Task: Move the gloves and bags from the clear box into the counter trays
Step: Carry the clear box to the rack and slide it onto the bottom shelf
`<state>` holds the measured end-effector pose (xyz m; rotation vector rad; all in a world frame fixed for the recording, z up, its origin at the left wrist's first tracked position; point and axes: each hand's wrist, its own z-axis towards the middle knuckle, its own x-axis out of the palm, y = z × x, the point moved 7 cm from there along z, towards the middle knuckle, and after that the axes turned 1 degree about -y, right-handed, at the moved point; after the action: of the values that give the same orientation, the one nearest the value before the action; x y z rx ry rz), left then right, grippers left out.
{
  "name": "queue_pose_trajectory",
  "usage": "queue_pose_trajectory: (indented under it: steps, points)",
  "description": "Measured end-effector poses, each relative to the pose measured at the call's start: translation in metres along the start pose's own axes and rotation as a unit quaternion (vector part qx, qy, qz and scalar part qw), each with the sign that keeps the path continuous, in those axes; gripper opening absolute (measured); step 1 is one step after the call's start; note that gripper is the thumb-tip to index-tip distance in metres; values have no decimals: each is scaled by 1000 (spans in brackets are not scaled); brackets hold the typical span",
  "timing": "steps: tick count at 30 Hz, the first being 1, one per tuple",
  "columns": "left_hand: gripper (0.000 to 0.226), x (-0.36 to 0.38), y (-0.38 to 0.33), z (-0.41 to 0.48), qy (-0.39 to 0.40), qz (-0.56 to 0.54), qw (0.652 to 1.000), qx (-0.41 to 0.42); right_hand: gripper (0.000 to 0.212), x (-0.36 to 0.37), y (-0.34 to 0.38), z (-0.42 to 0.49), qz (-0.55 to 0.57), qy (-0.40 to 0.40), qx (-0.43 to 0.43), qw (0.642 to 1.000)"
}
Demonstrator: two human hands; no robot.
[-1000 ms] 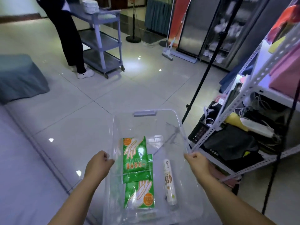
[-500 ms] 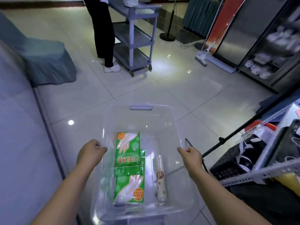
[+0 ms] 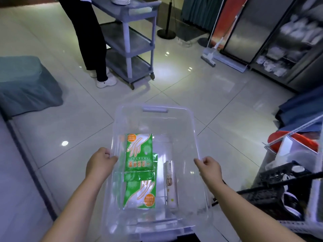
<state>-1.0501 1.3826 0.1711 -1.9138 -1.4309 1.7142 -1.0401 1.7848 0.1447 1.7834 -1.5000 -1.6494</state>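
Between my hands: clear box point(image 3: 194, 123), carried above floor. Left hand point(image 3: 99, 163), right hand point(image 3: 208, 167) clamped on side rims. Inside: glove packs point(image 3: 139, 151), bag roll point(image 3: 170, 186), near end. Risk: tilt slides contents, rim slips.

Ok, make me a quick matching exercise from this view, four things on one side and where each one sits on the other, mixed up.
Things:
1. glove packets
2. roll of bags
3. left hand
4. stack of plates

Places:
A. on top of the grey cart
B. right part of the clear box floor
C. gripping the box's left rim
D. left part of the box floor, overlapping

Pairs: 1-D, 2-B, 3-C, 4-A
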Motion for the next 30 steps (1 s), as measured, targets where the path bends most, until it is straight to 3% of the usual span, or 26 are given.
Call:
queue_pose_trajectory:
  steps: [4, 13, 22, 30]
  points:
    - [20, 33, -43, 54, 30, -8, 1000, -1, 30, -4, 12, 64, -16, -44, 7, 999]
    - [9, 132, -174, 167, 70, -2, 998, 3, 34, -44, 35, 242, 8, -58, 50, 997]
    - [10, 235, -330, 250, 116, 19, 991, 55, 31, -119, 63, 380, 53, -94, 88, 990]
    - [17, 358, -483, 330, 198, 60, 969, 137, 29, -186, 58, 483, 84, -189, 152, 967]
